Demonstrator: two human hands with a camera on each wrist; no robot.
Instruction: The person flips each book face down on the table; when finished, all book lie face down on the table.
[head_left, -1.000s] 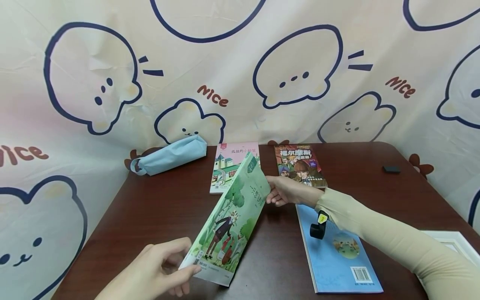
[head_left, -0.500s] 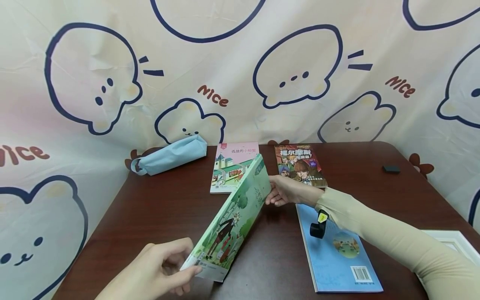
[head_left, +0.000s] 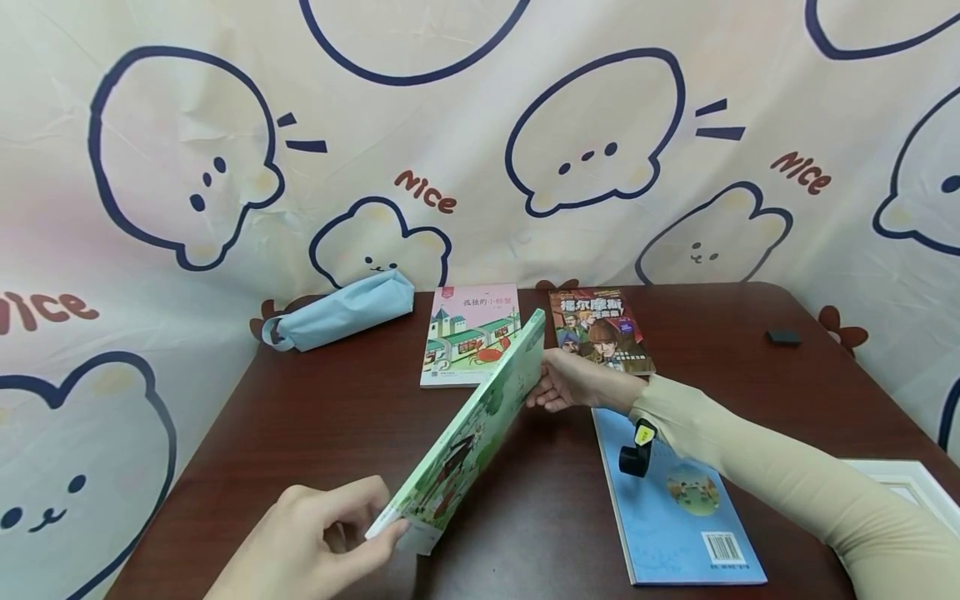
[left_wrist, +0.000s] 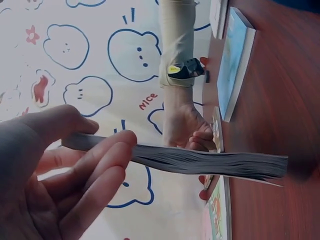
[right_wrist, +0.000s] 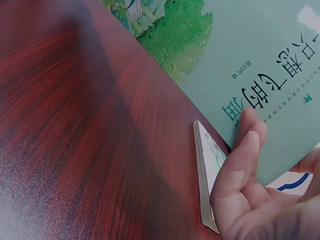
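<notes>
A green picture book [head_left: 476, 450] is held on edge above the dark table, tilted, its narrow spine side uppermost. My left hand [head_left: 318, 529] pinches its near end between thumb and fingers. At the far end, my right hand [head_left: 568, 382] grips the book's edge. From the left wrist, the grey page edges [left_wrist: 210, 162] run away from the left hand [left_wrist: 75, 170]. Close to the right wrist camera, the curled fingers of the right hand [right_wrist: 245, 185] lie against the green cover [right_wrist: 235, 60], which bears dark printed characters; the thumb is mostly hidden.
Behind the green book lie a pink book [head_left: 468, 337] and a red-brown comic-style book [head_left: 603, 333]. A blue book [head_left: 682, 517] rests beneath the right forearm. Light-blue pouch [head_left: 345, 310] at back left; small black object [head_left: 783, 338] and white frame [head_left: 918, 492] at right.
The green book has turned more on edge, so less of its front cover shows and more of the pink book is visible. Both hands keep their holds, nearly in place.
</notes>
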